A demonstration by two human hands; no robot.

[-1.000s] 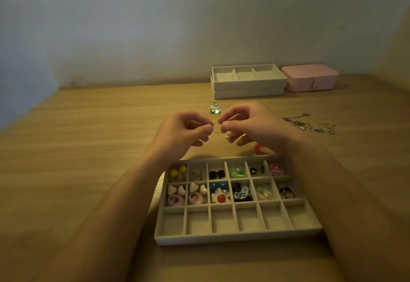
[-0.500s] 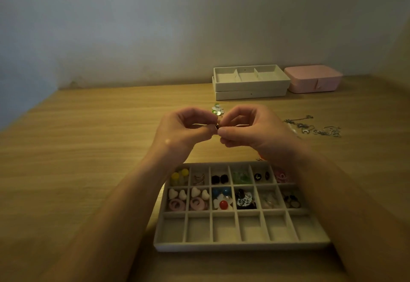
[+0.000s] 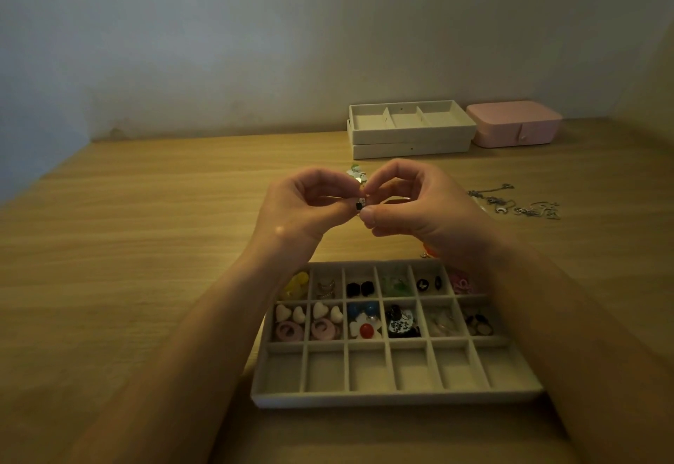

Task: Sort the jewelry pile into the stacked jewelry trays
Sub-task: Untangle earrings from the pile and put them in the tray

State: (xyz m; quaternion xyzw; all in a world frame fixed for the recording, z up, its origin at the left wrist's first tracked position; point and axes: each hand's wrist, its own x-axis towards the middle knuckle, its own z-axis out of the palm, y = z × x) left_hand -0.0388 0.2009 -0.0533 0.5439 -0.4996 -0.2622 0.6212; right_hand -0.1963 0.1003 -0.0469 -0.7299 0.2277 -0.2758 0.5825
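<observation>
Precariously, left hand (image 3: 302, 208) and right hand (image 3: 419, 208) pinch one tiny earring (image 3: 360, 204); a loosened pinch could drop it.

Home room, most likely; dim light. Wood-grain table (image 3: 146, 244) set into a corner of plain pale walls (image 3: 255, 44). Personal belongings on it: pink jewelry box (image 3: 514, 124), stacked trays (image 3: 410, 135), loose necklaces (image 3: 518, 204), and a divided tray (image 3: 397, 398) holding small earrings.
</observation>
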